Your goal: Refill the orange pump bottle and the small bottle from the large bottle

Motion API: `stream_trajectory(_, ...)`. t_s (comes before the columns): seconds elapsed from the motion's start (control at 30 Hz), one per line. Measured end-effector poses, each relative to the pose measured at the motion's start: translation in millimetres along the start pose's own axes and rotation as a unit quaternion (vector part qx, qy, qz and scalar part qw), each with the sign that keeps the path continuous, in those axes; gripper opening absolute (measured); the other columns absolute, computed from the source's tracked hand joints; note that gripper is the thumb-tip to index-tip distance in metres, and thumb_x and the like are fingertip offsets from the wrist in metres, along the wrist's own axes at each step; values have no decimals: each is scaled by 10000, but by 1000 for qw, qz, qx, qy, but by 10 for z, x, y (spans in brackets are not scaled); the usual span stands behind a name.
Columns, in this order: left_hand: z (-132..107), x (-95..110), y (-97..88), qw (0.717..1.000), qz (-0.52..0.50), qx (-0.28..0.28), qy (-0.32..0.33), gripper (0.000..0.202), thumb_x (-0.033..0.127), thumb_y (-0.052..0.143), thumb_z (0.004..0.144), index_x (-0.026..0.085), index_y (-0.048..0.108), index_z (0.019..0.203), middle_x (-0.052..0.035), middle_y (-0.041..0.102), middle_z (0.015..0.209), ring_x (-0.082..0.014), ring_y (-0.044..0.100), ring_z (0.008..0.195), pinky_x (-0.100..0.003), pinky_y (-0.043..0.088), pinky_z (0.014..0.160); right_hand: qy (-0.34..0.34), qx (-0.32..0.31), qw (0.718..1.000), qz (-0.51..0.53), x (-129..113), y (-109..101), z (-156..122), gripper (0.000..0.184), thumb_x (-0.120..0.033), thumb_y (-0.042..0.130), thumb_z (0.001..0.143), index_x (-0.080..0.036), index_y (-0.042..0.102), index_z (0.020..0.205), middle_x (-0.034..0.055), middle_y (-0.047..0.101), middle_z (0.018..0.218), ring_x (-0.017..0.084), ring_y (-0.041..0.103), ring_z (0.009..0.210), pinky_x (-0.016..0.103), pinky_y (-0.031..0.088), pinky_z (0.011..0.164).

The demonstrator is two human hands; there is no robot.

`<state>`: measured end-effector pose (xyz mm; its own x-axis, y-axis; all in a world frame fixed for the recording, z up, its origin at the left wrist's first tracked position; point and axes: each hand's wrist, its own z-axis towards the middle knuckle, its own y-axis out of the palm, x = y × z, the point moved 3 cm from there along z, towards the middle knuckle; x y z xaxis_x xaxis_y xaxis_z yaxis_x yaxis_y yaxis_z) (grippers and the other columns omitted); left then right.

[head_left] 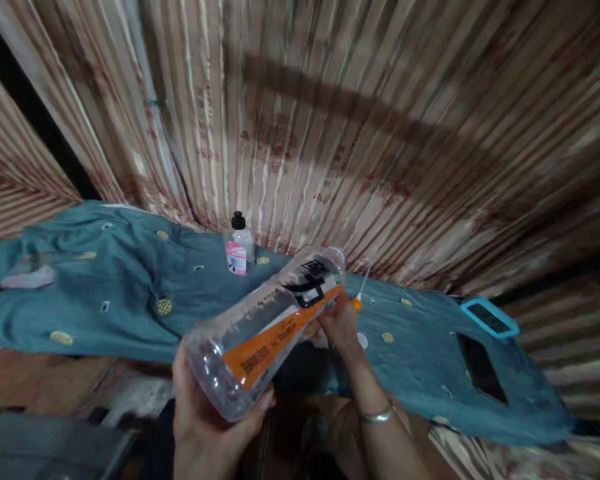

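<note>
A large clear plastic bottle (280, 327) with an orange and black label lies tilted across both hands, its neck pointing up and to the right. My left hand (215, 420) is wrapped around the base of the bottle. My right hand (337, 323), with a silver bangle (379, 415) at the wrist, is closed against the label side near the neck; its fingertips are partly hidden behind the bottle. Beside that hand is a small orange piece (357, 304) with a thin pale tube rising from it; I cannot tell whether the fingers touch it.
On the teal cloth (290, 273) stands a small clear bottle (239, 247) with a black cap and pink label. A dark phone (481, 369) and a blue-framed object (490, 317) lie at the right. A striped curtain (280, 133) hangs behind. A grey box (50, 443) is at lower left.
</note>
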<state>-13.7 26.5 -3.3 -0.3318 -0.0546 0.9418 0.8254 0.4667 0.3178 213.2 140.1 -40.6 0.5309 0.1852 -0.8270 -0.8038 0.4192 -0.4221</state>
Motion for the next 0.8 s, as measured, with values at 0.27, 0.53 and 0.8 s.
stream_trajectory(0.27, 3, 18, 5, 1000, 0, -1, -11, 1164, 374, 1064, 461, 201, 533, 1483, -157, 715, 1345, -332, 804, 989, -236, 650, 538, 11, 11, 1000, -15, 12, 8, -6, 492, -464, 696, 724, -188, 695, 1132, 106, 774, 1028, 305, 742, 944, 396, 598, 849)
stream_trajectory(0.53, 2, 56, 13, 1000, 3, -8, -15, 1190, 401, 1073, 454, 195, 520, 1488, -149, 726, 1310, -299, 800, 897, -249, 647, 531, 6, 15, 1000, -11, 36, 14, 9, 480, -460, 717, 709, -191, 694, 1106, 116, 764, 1009, 305, 748, 950, 406, 605, 863)
stream_trajectory(0.8, 11, 71, 19, 1000, -5, -10, -4, 1062, 357, 1056, 484, 181, 567, 1410, -145, 728, 1298, -288, 803, 899, -229, 638, 529, 3, 22, 1000, -1, 25, 19, 15, 453, -455, 712, 711, -204, 681, 1087, 133, 771, 1070, 337, 752, 1029, 459, 601, 938)
